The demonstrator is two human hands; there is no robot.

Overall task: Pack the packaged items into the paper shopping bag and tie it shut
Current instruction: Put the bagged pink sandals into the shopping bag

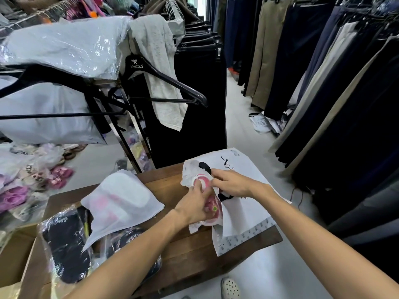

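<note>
Head view: a pink item in clear plastic wrap (207,198) is gripped by left hand (195,207) and right hand (232,182) at the white paper shopping bag (248,214), untied, while a white pouch (121,198) left of both is judged unpacked.

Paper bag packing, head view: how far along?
Early. Done: nothing visibly packed or tied. In hand: left hand and right hand both grip a pink item in a thin white plastic wrapper at the mouth of the white paper shopping bag with black handles, lying on the wooden table. Left: the white-wrapped package, black items in clear plastic, then tying.
</note>
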